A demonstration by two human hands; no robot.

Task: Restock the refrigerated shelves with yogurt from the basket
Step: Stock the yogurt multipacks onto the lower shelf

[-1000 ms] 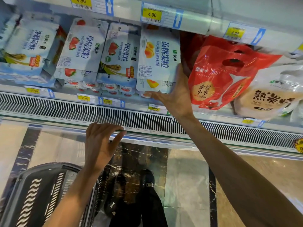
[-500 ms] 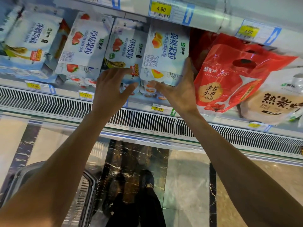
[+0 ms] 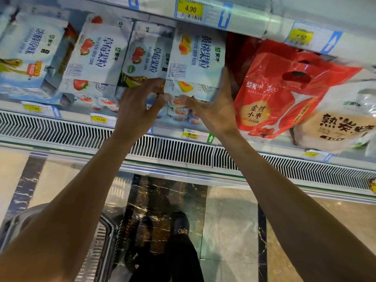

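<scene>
A white peach yogurt multipack (image 3: 197, 58) stands on the refrigerated shelf (image 3: 173, 132), leaning back on top of more peach cups. My right hand (image 3: 213, 110) grips its right side and lower front edge. My left hand (image 3: 138, 108) presses against its lower left corner, fingers spread between it and the strawberry yogurt pack (image 3: 148, 55) beside it. A second strawberry pack (image 3: 97, 55) and a plain yogurt pack (image 3: 30, 51) stand further left. The dark basket (image 3: 97, 251) sits on the floor at bottom left, mostly hidden by my left arm.
A red bag (image 3: 274, 92) and a beige bag (image 3: 341, 119) fill the shelf to the right of the peach pack. Yellow price tags line the upper shelf edge (image 3: 244, 17). A slatted vent grille (image 3: 183, 151) runs below. My shoe (image 3: 180, 224) stands on the marble floor.
My left hand rose from the fridge's front rail to the peach pack's lower left corner. My right hand stayed on the pack's right side. The view moved closer to the shelf.
</scene>
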